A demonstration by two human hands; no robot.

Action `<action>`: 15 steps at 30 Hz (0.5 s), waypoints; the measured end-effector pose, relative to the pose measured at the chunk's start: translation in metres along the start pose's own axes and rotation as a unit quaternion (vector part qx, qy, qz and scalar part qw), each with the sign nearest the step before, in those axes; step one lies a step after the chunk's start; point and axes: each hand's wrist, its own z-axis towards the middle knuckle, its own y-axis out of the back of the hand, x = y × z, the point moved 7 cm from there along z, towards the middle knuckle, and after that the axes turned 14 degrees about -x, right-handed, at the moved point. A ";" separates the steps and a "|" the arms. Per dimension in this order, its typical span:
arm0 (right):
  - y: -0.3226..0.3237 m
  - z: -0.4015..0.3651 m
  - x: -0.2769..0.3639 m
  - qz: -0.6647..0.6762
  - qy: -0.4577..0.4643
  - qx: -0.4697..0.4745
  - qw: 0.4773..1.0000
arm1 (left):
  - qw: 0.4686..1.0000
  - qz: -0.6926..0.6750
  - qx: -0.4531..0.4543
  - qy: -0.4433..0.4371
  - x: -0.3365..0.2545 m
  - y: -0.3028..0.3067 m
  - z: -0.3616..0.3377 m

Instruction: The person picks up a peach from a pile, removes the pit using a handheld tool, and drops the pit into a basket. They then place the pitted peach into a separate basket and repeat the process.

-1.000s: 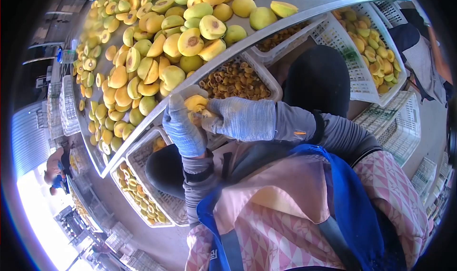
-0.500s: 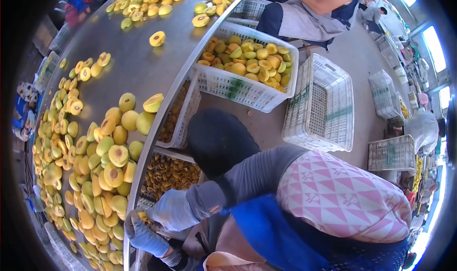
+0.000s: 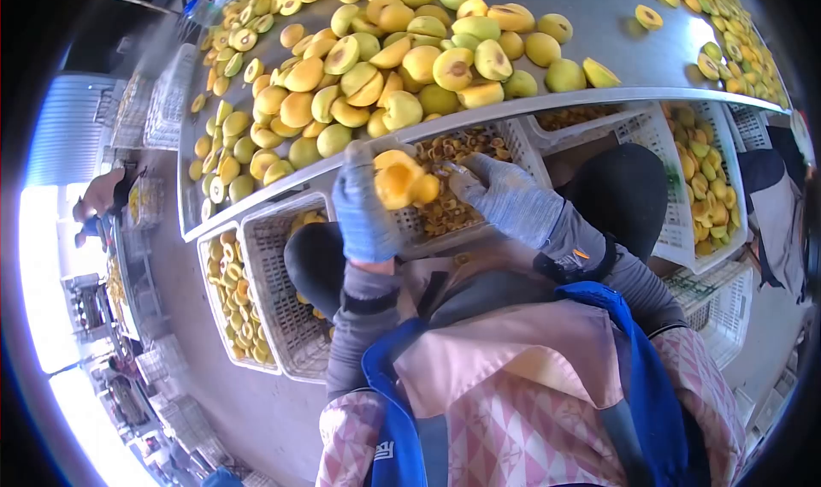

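My left hand (image 3: 366,218), in a grey-blue knit glove, is raised near the table's front edge. It is closed on an orange-yellow fruit half (image 3: 395,179), seemingly a peach, its inner flesh showing and a rounded piece bulging at its right side. To the right, my right hand (image 3: 517,198), gloved alike, has its fingers pinched together close to the fruit. Something small and dark shows at those fingertips, too blurred to name. Beneath both hands stands a crate (image 3: 522,149) holding brown pits and scraps (image 3: 453,212).
Many cut yellow fruits (image 3: 363,81) are heaped on the metal table (image 3: 599,38), whose raised rim (image 3: 479,115) runs just beyond my hands. Fruit-filled crates stand left (image 3: 235,299) and right (image 3: 705,179). Another person's lap (image 3: 774,205) is at far right.
My view has swung round, so the table now lies ahead and my hands are near the centre. The fruit half is now plainly visible in my left hand, with the right hand slightly apart from it.
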 end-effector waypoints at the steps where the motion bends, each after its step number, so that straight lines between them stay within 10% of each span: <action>1: 0.000 0.001 0.003 -0.001 0.004 0.001 1.000 | 0.991 0.074 0.018 -0.108 -0.023 0.010 -0.002; 9: 0.006 -0.003 -0.007 -0.107 0.149 -0.050 0.982 | 0.904 0.361 -0.114 -0.200 -0.078 0.210 0.044; 11: 0.005 -0.003 -0.006 -0.098 0.043 0.002 0.994 | 0.907 0.396 -0.140 -0.035 -0.040 0.294 0.053; 13: 0.002 -0.004 -0.006 -0.061 0.067 0.015 0.996 | 0.791 0.599 -0.123 -0.009 -0.014 0.344 0.067; 15: 0.006 -0.004 -0.012 -0.043 0.077 -0.001 0.996 | 0.838 0.521 -0.119 -0.107 -0.022 0.320 0.075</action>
